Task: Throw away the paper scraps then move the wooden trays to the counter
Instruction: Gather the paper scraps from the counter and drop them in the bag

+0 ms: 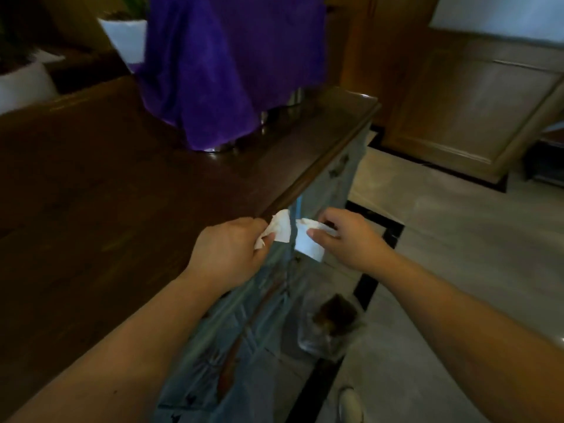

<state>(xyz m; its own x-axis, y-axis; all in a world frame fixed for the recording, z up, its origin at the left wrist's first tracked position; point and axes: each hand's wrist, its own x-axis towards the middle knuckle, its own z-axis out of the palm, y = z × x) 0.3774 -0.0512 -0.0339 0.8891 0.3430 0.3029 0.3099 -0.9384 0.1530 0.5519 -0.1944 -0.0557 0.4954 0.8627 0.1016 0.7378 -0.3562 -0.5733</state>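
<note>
My left hand point(227, 251) grips a crumpled white paper scrap point(279, 228) at the right edge of the dark wooden counter top point(106, 193). My right hand point(348, 236) pinches a second, flatter white paper scrap point(308, 247) just to the right of it, off the edge and above the floor. The two scraps are a small gap apart. Below them on the floor stands a clear bin point(331, 326) with dark contents. No wooden tray is in view.
A purple cloth point(225, 65) drapes over something tall with metal feet at the back of the counter. White planters point(125, 38) stand at the far left. The cabinet front point(244, 331) is pale blue. Wooden wall panels point(476, 99) rise beyond the tiled floor point(457, 254).
</note>
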